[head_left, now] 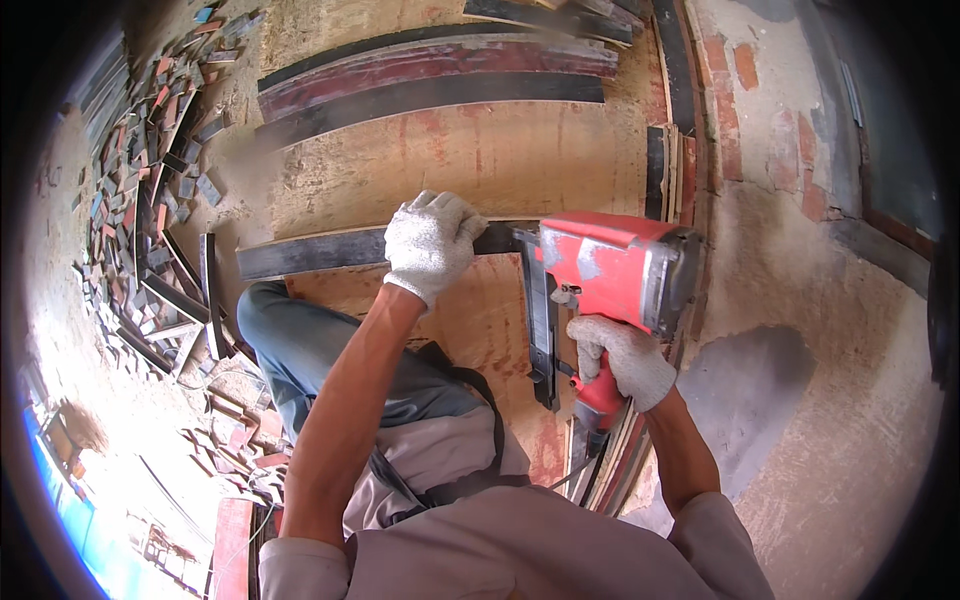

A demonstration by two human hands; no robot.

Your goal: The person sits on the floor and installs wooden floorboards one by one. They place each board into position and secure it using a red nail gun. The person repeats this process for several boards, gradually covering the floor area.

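A red nail gun [610, 270] with a black magazine hangs over the right end of a dark wooden strip [310, 252]. My right hand [625, 358], in a whitish knit glove, is wrapped round its red handle. The gun's nose meets the strip near its right end; whether it presses on the wood I cannot tell. My left hand [432, 243], gloved alike, is closed over the strip a little left of the nose, its fingertips curled out of sight. The strip lies across a tan wooden board [450, 330] in front of me.
Several dark and reddish strips [440, 75] lie across the board's far part. Many offcuts [160, 210] are scattered over the floor at left. More narrow strips [672, 170] stand along the right side, near a worn plaster wall [770, 150]. My bent knee [275, 320] is beside the board.
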